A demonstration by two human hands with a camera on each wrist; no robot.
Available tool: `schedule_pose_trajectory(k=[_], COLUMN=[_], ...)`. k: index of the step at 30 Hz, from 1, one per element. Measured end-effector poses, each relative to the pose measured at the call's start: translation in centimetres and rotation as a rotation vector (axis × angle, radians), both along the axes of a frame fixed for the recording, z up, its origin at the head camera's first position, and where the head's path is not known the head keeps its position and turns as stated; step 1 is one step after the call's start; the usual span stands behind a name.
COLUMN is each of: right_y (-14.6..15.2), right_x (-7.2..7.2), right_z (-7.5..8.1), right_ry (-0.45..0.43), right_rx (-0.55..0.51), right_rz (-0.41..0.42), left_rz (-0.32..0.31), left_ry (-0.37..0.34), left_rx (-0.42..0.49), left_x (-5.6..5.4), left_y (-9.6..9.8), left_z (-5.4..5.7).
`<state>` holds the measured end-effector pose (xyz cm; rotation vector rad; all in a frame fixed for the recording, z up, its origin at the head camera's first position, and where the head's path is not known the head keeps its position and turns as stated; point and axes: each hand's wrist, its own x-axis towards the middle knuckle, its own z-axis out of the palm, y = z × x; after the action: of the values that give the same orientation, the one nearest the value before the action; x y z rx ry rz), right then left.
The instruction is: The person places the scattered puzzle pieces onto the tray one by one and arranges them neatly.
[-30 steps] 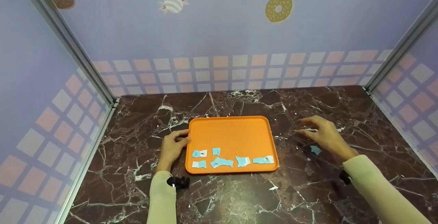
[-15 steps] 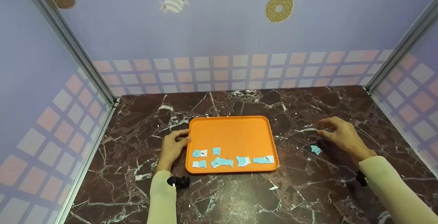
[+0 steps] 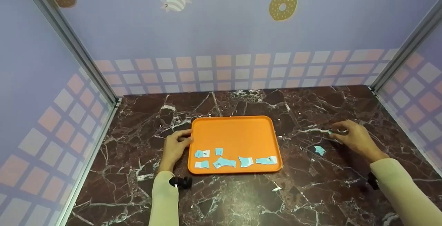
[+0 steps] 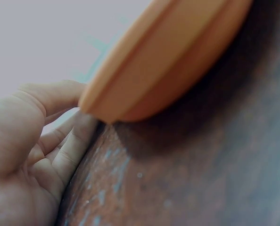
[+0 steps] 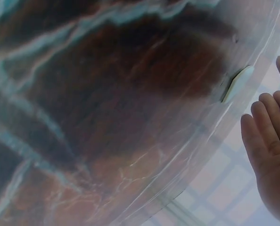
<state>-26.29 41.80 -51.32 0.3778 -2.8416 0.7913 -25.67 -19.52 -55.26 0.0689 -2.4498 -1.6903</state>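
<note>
An orange tray point(image 3: 234, 133) bears several torn light-blue and white paper pieces along its near side, among them a piece point(image 3: 266, 160) at the right corner. At the left edge, my left hand point(image 3: 172, 148) grips the tray's rim; in the left wrist view the thumb point(image 4: 60, 96) meets the rim, with fingers lower beside it. Right of the tray, my right hand point(image 3: 357, 139) hovers low over the table, thumb and fingers apart. A tiny teal bit point(image 3: 329, 133) shows at its thumb tip. Just nearer lies a loose blue paper piece point(image 3: 320, 150).
The dark marbled table point(image 3: 241, 198) carries tiny white specks and a small white scrap point(image 3: 277, 188) in front of the tray. Walls with printed squares point(image 3: 241, 72) enclose the back and sides, with metal posts point(image 3: 69, 43) at the corners.
My right hand has moved right, away from the tray, past the loose blue piece, and a tiny teal bit now shows at its thumb. My left hand stays on the tray.
</note>
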Motion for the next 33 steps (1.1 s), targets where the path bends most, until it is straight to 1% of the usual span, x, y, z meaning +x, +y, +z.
schedule_pose_trajectory(k=[5, 9, 14, 22, 27, 33], right_y=[0.7, 1.2, 1.5, 1.8, 2.0, 2.2], right_x=[0.2, 0.5, 0.6, 0.6, 0.5, 0.5], right_z=[-0.4, -0.8, -1.0, -0.8, -0.8, -0.9], right_ry=[-0.013, -0.042, -0.037, -0.035, -0.029, -0.060], right_rx=[0.021, 0.009, 0.019, 0.038, 0.040, 0.048], right_rz=[0.006, -0.003, -0.005, -0.012, -0.025, -0.025], left_rz=[-0.004, 0.003, 0.013, 0.016, 0.019, 0.013], left_ry=[0.001, -0.005, -0.011, -0.019, -0.018, -0.018], left_rx=[0.004, -0.004, -0.002, 0.004, 0.017, 0.013], left_x=[0.0, -0.1, -0.2, -0.3, -0.3, -0.2], left_y=[0.1, 0.1, 0.1, 0.1, 0.1, 0.1], left_z=[0.0, 0.0, 0.0, -0.2, -0.1, -0.1])
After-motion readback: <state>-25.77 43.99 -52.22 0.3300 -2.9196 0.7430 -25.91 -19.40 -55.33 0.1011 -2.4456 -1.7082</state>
